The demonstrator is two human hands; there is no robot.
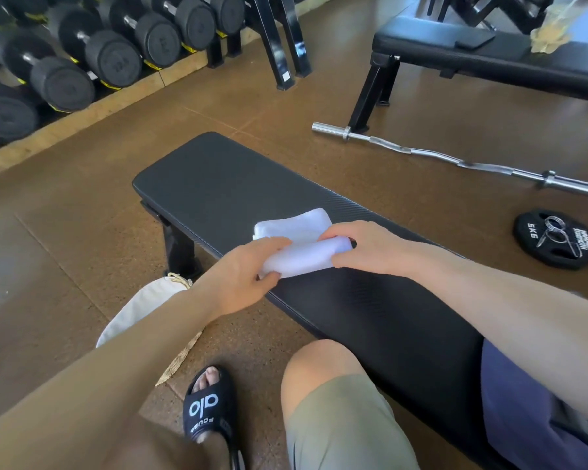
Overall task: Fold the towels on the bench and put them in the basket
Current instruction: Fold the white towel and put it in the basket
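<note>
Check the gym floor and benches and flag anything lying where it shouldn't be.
A chrome curl bar lies loose on the brown floor beside a black weight plate with spring collars on it. A crumpled yellowish cloth sits on the far black bench. Otherwise, nothing stands out.

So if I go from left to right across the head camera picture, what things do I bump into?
dumbbells → cloth basket → left hand → white towel → right hand → weight plate
</note>
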